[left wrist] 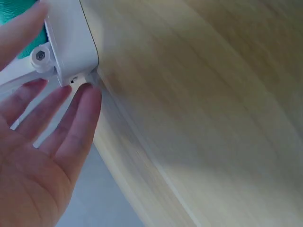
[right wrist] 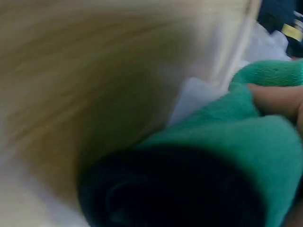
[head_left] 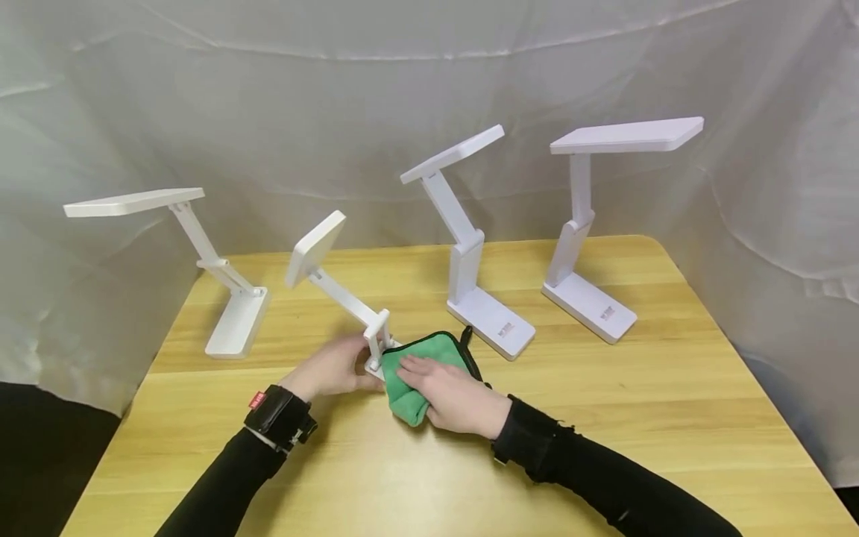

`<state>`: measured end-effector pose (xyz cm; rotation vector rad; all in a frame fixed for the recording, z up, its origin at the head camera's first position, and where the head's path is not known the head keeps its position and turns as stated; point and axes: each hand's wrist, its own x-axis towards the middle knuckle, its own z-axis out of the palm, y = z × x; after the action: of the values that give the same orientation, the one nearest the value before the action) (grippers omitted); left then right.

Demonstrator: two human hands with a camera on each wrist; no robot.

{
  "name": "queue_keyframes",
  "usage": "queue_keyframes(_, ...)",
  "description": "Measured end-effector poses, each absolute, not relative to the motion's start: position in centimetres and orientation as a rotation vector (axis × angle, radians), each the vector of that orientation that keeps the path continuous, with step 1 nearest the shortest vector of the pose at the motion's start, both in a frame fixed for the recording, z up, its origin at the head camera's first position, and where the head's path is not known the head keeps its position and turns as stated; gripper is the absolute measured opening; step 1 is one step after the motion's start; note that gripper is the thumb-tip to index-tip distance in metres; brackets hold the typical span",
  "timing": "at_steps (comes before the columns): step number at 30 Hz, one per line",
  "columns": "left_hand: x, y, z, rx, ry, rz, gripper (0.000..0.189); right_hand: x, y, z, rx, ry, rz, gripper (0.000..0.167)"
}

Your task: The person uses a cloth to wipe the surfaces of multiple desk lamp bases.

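A white folding desk lamp [head_left: 342, 294] stands at the middle of the table, its head tilted up to the left. My left hand [head_left: 332, 369] holds the lamp's base from the left; in the left wrist view the thumb lies over the base [left wrist: 73, 45] and the fingertips meet its end, beside the hinge screw. A green cloth [head_left: 439, 347] with black edging and a loop covers most of that base. My right hand [head_left: 456, 395] grips the bunched cloth and presses it on the base. In the right wrist view the thumb digs into a cloth fold [right wrist: 222, 135].
Another white lamp [head_left: 235, 321] stands at the left. Two more, a nearer lamp [head_left: 463, 268] and a far-right lamp [head_left: 590, 302], stand right of the cloth. The wooden table [head_left: 604, 447] has a pale curtain [head_left: 376, 97] behind it.
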<state>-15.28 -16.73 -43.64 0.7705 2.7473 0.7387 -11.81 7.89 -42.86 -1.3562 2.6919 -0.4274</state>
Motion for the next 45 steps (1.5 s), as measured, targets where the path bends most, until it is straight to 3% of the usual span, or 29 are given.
queue_keyframes(4, -15.8, -16.2, -43.8, 0.761, 2.728, 0.752, 0.078, -11.6, 8.2, -43.5, -1.351, 2.671, -0.373, 0.066)
queue_keyframes(14, -16.2, -16.0, -44.5, 0.75, 2.726, 0.816, 0.076, -9.7, 11.3, -43.8, -1.377, 2.609, -0.433, 0.062)
queue_keyframes(25, -16.3, -16.3, -44.4, 0.758, 2.732, 0.776, 0.071, -12.7, 6.7, -43.0, -1.373, 2.647, -0.226, 0.064)
queue_keyframes(30, -16.2, -16.1, -44.3, 0.754, 2.73, 0.791, 0.066, -12.1, 8.2, -43.4, -1.445, 2.59, -0.292, 0.069)
queue_keyframes(37, -16.3, -16.0, -44.4, 0.757, 2.731, 0.817, 0.073, -11.7, 11.9, -43.6, -1.461, 2.476, -0.461, 0.07)
queue_keyframes(45, -16.3, -16.2, -44.2, 0.778, 2.734, 0.775, 0.07, -13.3, 8.9, -43.5, -1.398, 2.558, -0.346, 0.07)
